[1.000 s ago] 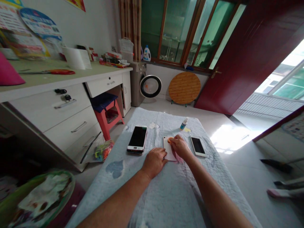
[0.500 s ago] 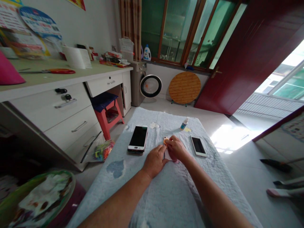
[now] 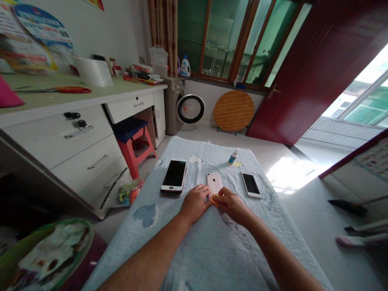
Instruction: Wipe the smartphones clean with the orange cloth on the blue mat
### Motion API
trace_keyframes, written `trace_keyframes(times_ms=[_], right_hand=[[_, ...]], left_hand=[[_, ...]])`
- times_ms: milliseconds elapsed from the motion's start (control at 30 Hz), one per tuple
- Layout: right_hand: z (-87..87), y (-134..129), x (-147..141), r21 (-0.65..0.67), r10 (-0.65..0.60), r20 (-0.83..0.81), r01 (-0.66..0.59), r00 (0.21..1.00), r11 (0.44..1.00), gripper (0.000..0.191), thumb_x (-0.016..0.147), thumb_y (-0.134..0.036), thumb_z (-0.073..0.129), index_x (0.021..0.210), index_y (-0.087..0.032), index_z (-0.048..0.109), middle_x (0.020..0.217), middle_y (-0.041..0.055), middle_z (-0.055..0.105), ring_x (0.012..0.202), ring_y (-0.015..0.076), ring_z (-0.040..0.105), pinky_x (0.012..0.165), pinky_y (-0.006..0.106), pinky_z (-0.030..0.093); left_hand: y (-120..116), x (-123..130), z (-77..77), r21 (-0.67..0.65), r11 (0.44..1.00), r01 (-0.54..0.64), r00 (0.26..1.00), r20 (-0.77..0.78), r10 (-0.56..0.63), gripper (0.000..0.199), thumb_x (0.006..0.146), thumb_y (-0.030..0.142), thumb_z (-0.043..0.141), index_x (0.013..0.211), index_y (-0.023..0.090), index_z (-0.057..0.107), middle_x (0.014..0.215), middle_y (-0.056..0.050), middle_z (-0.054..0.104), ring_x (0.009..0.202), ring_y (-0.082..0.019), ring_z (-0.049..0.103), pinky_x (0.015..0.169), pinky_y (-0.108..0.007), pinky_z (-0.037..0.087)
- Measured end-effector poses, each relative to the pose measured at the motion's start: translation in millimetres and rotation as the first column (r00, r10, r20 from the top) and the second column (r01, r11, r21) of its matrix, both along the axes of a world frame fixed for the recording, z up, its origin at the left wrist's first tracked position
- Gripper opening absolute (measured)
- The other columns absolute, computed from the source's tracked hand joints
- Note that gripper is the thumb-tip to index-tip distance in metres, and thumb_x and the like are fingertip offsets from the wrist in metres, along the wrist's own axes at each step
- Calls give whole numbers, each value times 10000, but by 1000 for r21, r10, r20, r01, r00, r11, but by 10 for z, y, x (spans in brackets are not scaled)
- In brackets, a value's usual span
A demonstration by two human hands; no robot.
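A pink phone [image 3: 214,182] lies back up on the blue cloth [image 3: 194,250], its camera end pointing away from me. My right hand [image 3: 232,204] pinches a small orange cloth [image 3: 214,199] against the phone's near end. Against the phone's left edge rests my left hand [image 3: 196,203], its fingers close together and steadying the phone. To the left lies a white-framed phone [image 3: 174,176] with a dark screen, on top of another flat item. A smaller white phone [image 3: 251,184] is on the right, screen up. Behind stands a small spray bottle [image 3: 233,157].
A desk [image 3: 121,89] with drawers runs along the left, a red stool [image 3: 138,149] under it. An open washing machine [image 3: 176,105] stands beyond the cloth. A waste bin [image 3: 93,246] is at the lower left.
My right hand and the orange cloth have moved from the phone's far end to its near end, uncovering the back. The view has shifted slightly.
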State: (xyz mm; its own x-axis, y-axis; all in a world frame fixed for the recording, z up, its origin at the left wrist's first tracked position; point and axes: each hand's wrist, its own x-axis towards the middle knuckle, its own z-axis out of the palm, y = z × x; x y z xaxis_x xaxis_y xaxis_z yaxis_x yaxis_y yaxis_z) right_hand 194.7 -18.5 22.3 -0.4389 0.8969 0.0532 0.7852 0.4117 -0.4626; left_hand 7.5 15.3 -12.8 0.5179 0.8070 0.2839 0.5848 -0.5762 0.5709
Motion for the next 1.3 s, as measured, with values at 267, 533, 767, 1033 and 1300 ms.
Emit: trace_keyframes(times_ms=[267,533,767,1033,1300], right_hand=[[-99,430,94,85,-251,78,244,965,966,218,919,-233,481,943,-193,693,863,27,517,735,113,512,695,208,372],[-119,882,2,143,-377,134,358,917,923,269,936,-215,434,990,-196,697,877,44,540,754,123,510,708,204,361],[-153,633,-46,152,-334,88,319,938,936,233,927,-210,462,902,-197,693,872,30,516,732,108,493,697,200,358],[-148,195,-133,103,-200,12,198,980,975,226,942,-262,472,925,-204,690,864,24,501,723,109,493,688,222,370],[-14,23,-267,10,-23,-22,23,999,1000,175,896,-203,531,944,-233,697,916,19,509,806,114,512,750,222,377]], left_hand=[[-8,-10,69,-35,999,-16,997,-74,13,366,792,293,701,1144,209,644,1325,-83,578,1249,-258,504,1080,-415,378],[7,-15,34,-1,1000,-1,998,-65,1,337,782,281,712,1103,193,662,1282,-88,607,1225,-257,520,1068,-399,391],[6,-12,8,5,1000,2,999,-34,-2,352,791,275,681,1127,179,634,1272,-98,604,1211,-253,523,1063,-392,392],[-33,-20,73,11,1000,18,999,46,-18,497,731,173,598,1222,206,529,1185,-70,627,1121,-234,561,1011,-382,428],[-45,-1,62,21,1000,-10,1000,10,10,473,695,128,549,1164,184,556,1187,-94,629,1129,-241,566,1021,-387,424]])
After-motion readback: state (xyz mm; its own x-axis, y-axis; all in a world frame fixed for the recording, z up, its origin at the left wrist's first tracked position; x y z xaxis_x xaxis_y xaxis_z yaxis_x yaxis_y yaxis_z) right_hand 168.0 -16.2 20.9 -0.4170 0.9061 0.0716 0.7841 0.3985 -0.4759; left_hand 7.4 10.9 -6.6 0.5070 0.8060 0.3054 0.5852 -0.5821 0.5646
